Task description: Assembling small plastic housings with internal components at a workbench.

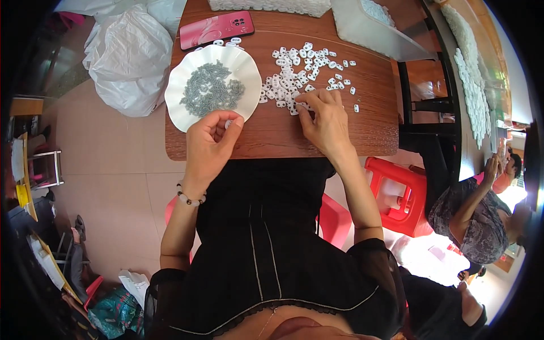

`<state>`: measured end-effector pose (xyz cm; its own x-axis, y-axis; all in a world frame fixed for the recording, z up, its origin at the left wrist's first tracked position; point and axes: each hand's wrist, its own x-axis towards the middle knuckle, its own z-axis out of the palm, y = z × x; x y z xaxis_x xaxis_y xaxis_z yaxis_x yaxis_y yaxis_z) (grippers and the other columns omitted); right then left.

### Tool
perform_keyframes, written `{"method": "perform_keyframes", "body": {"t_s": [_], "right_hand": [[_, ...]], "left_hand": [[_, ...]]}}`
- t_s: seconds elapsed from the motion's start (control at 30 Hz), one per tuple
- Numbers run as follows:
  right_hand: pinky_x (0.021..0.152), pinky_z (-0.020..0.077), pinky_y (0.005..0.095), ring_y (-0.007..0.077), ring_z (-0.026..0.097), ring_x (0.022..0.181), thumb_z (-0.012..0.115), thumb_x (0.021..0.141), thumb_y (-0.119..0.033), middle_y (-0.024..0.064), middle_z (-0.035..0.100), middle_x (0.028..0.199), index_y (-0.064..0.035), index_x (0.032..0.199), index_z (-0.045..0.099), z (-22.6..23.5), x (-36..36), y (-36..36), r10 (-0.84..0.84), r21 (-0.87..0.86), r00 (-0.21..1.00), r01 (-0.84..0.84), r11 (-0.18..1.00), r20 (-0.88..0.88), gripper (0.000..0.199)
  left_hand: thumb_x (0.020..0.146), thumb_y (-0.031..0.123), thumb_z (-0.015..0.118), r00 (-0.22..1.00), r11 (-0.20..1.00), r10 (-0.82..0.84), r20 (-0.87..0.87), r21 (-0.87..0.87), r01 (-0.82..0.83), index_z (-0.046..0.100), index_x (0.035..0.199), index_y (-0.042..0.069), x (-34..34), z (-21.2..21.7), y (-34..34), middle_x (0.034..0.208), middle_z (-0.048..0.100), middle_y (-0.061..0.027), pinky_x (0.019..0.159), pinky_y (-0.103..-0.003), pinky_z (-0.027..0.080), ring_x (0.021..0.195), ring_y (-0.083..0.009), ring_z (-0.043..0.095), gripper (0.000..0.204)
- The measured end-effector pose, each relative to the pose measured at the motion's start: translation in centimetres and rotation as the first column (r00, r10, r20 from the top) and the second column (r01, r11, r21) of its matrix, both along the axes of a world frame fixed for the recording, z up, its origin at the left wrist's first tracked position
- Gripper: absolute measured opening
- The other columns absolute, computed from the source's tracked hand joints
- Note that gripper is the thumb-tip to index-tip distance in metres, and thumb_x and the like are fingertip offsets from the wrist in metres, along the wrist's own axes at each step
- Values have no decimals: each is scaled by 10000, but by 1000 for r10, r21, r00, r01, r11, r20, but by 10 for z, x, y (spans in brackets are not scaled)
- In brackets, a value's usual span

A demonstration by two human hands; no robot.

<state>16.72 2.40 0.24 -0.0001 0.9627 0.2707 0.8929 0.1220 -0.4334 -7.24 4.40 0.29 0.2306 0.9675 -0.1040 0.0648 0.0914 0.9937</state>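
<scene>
My left hand (212,141) is closed over the near rim of a white scalloped plate (177,93). Between its thumb and curled fingers is a small white two-holed piece (228,123). Many thin grey-green pellet-like pieces (207,90) lie heaped on the plate. My right hand (326,122) reaches to the near edge of a loose spread of white two-holed pieces (289,76) on the brown wooden table (272,139). Its thumb and forefinger are bent toward each other at the pieces; whether one is caught between the tips is too small to make out.
A pink phone (217,29) lies at the table's far left, with a few white pieces beside it. Translucent bins (374,34) stand along the far edge. A white plastic bag (129,59) is left of the table, a red stool (396,195) right. Other people sit at the right.
</scene>
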Motion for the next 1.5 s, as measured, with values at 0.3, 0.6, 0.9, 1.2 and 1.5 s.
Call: {"method": "perform_keyframes", "body": {"t_s": [0.3, 0.6, 0.9, 1.2, 1.5], "right_hand": [[726, 467, 376, 275, 523, 853, 711, 748, -95, 61, 595, 854, -99, 868, 697, -15, -13, 15, 128, 101, 991, -131, 986, 41, 121], [721, 470, 374, 274, 525, 852, 704, 760, -107, 63, 584, 828, -99, 860, 672, -8, -18, 17, 119, 60, 986, -126, 990, 114, 105], [708, 482, 383, 282, 552, 842, 691, 759, -85, 76, 597, 782, -88, 855, 665, -14, -21, 18, 139, 44, 985, -144, 989, 101, 99], [709, 468, 404, 307, 547, 846, 692, 751, -85, 101, 599, 789, -76, 852, 629, -7, -20, 24, 176, -3, 975, -178, 984, 133, 119], [720, 476, 421, 329, 586, 805, 692, 755, -85, 132, 634, 762, -49, 856, 613, -3, -18, 31, 176, -154, 983, -167, 974, 47, 134]], "left_hand": [[836, 121, 662, 906, 952, 137, -399, 307, -8, 645, 886, 0, -18, 11, 25, 651, 598, -98, 504, -290, 413, 500, -139, 501, 132], [792, 163, 703, 767, 940, 20, -642, 273, 204, 645, 850, -17, -26, 9, 57, 705, 623, -153, 584, -386, 459, 607, -273, 593, 198], [799, 141, 679, 654, 828, 60, -754, 404, 389, 658, 884, 1, -20, -9, 68, 781, 640, -166, 614, -396, 471, 666, -290, 612, 165], [811, 94, 639, 844, 951, -10, -536, 257, 174, 665, 822, -15, -16, 4, 65, 593, 575, -99, 515, -314, 406, 517, -174, 509, 113], [850, 148, 681, 973, 984, 8, -229, 173, 33, 689, 840, -7, -22, -11, 70, 577, 518, 56, 456, -200, 315, 523, -4, 413, 155]]}}
